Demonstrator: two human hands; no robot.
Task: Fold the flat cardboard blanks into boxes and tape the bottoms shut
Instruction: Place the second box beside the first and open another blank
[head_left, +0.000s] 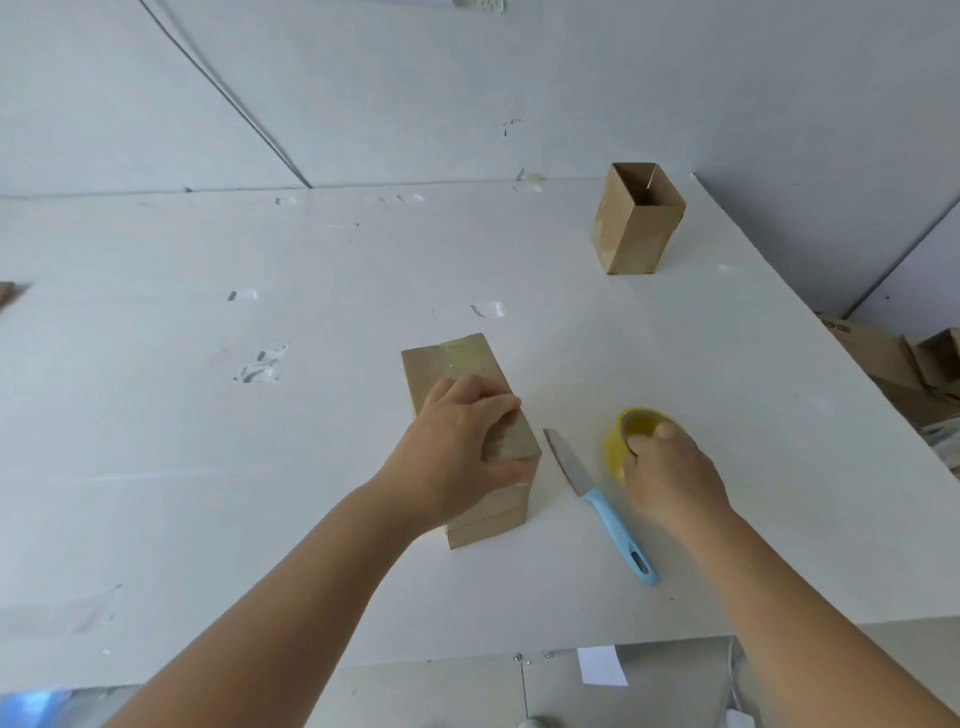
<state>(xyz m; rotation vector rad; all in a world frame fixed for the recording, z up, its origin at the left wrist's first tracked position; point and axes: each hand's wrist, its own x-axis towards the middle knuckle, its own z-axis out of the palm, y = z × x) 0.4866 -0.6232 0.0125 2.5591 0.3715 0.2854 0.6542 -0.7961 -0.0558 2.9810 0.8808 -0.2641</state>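
Note:
A folded brown cardboard box (457, 374) lies on its side in the middle of the white table (208, 467), with shiny tape over its far end. My left hand (457, 447) grips it from above near its front end. Just to the right, my right hand (670, 467) holds a yellow tape roll (631, 431) that stands on the table. Between the two hands lies a knife (597, 499) with a light blue handle, blade pointing away from me. A second cardboard box (636, 223) stands upright with its top open at the far right of the table.
Flattened cardboard pieces (893, 364) are piled off the table's right edge. A scrap of cardboard (8, 293) shows at the far left edge. Several bits of clear tape (260, 366) stick to the tabletop. A white wall rises behind the table.

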